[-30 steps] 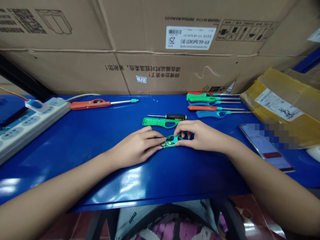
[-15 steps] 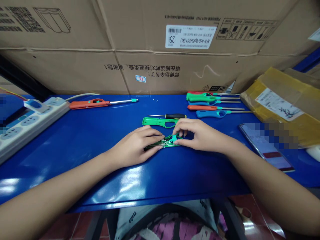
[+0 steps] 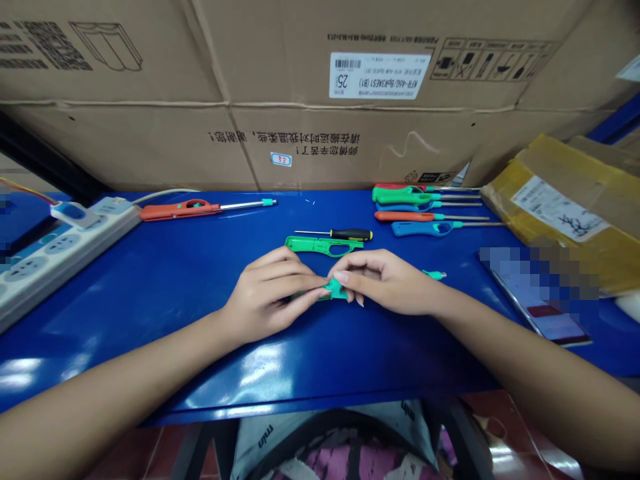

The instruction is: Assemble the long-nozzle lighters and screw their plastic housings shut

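Note:
My left hand [image 3: 273, 293] is closed around the open half of a green stick lighter [image 3: 325, 297], low over the table. A small teal trigger piece [image 3: 336, 289] shows between the two hands' fingertips, pinched by my right hand [image 3: 393, 287]. Fingers cover most of the lighter half and its inner parts. Past my right wrist pokes a teal-collared metal tip [image 3: 436, 275]. Just behind the hands lies the other green shell half [image 3: 325, 246], inner side up. A black and yellow screwdriver [image 3: 350, 235] rests behind that shell.
An orange stick lighter [image 3: 180, 210] lies at back left beside a white power strip [image 3: 60, 250]. Several lighters, one blue [image 3: 423, 229], are grouped at back right. A phone [image 3: 535, 300] and a yellow-taped carton [image 3: 565, 213] occupy the right. A large cardboard box [image 3: 300, 120] walls the back.
My hands have come closer together, the right one shifting left and slightly nearer with the teal trigger piece. The metal tip beyond my right wrist has come into view.

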Motion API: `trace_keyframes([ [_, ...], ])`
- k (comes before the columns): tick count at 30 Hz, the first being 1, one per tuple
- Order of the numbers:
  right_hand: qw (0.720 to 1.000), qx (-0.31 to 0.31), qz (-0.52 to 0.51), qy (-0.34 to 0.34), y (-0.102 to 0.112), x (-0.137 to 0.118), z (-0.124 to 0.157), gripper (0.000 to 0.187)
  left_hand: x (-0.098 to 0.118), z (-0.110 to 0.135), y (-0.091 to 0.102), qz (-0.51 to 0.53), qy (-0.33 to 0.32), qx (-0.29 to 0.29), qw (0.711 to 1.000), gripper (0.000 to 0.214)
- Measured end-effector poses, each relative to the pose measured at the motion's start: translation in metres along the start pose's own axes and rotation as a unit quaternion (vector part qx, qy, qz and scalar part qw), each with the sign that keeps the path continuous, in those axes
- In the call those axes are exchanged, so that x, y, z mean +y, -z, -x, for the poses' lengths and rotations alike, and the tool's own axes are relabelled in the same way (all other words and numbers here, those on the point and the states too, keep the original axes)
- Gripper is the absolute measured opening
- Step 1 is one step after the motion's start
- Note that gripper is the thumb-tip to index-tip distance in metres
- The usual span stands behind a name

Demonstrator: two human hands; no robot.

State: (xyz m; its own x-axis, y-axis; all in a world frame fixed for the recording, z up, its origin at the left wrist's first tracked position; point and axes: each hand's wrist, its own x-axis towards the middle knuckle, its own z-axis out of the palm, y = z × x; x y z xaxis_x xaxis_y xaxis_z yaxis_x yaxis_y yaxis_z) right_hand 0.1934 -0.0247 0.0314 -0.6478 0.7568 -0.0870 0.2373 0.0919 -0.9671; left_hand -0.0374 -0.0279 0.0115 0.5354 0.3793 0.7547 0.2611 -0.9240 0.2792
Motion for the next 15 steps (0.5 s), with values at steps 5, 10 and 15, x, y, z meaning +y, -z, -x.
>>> trace_keyframes([
  [5, 0.987, 0.083, 0.095, 0.099, -0.004, 0.008, 0.000, 0.025, -0.003, 0.003, -0.004, 0.022, 0.103, 0.001, 0.994, 0.001],
  [10, 0.977, 0.087, 0.161, 0.113, -0.001, 0.009, -0.001, 0.019, -0.006, 0.006, -0.006, 0.034, 0.135, -0.030, 0.990, 0.005],
  [15, 0.974, 0.069, 0.216, 0.025, 0.016, 0.003, 0.003, 0.020, -0.008, 0.008, -0.006, 0.000, 0.140, -0.091, 0.986, 0.023],
])
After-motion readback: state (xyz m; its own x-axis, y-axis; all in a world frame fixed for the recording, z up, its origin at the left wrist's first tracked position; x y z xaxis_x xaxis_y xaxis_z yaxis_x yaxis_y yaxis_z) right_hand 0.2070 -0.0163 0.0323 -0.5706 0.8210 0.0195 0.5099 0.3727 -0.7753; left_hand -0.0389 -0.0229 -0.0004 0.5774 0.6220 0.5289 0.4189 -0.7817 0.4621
